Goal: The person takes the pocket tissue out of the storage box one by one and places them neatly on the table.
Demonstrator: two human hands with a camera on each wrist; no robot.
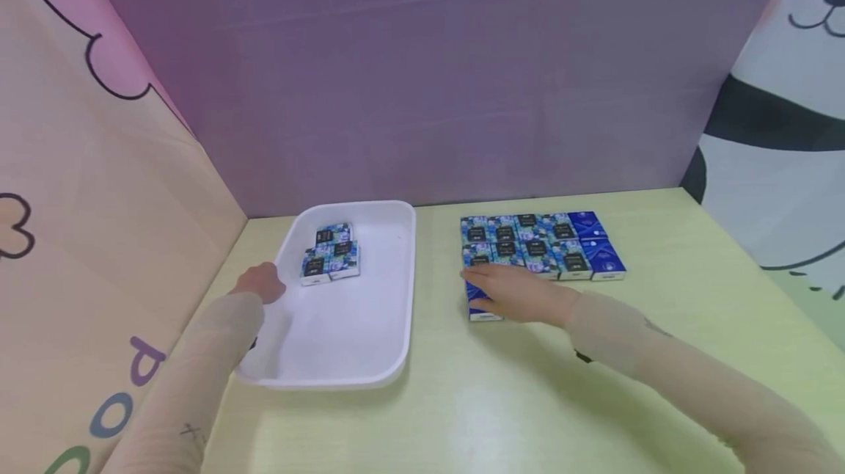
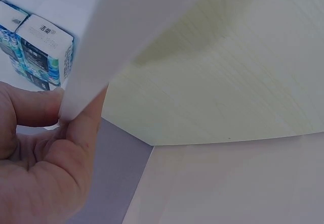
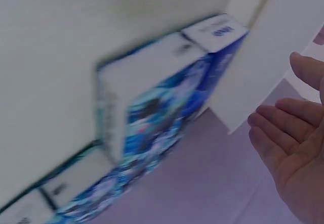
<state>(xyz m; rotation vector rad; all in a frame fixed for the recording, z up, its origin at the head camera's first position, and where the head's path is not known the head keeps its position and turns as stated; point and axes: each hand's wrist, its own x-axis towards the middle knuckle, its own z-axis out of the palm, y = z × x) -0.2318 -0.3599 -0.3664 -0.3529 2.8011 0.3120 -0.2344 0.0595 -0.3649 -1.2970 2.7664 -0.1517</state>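
My left hand pinches the left rim of a white plastic tray; in the left wrist view, the thumb and fingers clasp the tray's wall. Three small floral boxes lie inside the tray. My right hand hovers over a blue box at the near left corner of a block of boxes and partly covers it. In the right wrist view its fingers are extended, with nothing seen between them. That block holds two rows of floral boxes, with blue boxes at the right end.
A pale yellow-green table carries the tray and the boxes. Behind it stands a purple cloth wall. Printed cloths hang on the left and right sides.
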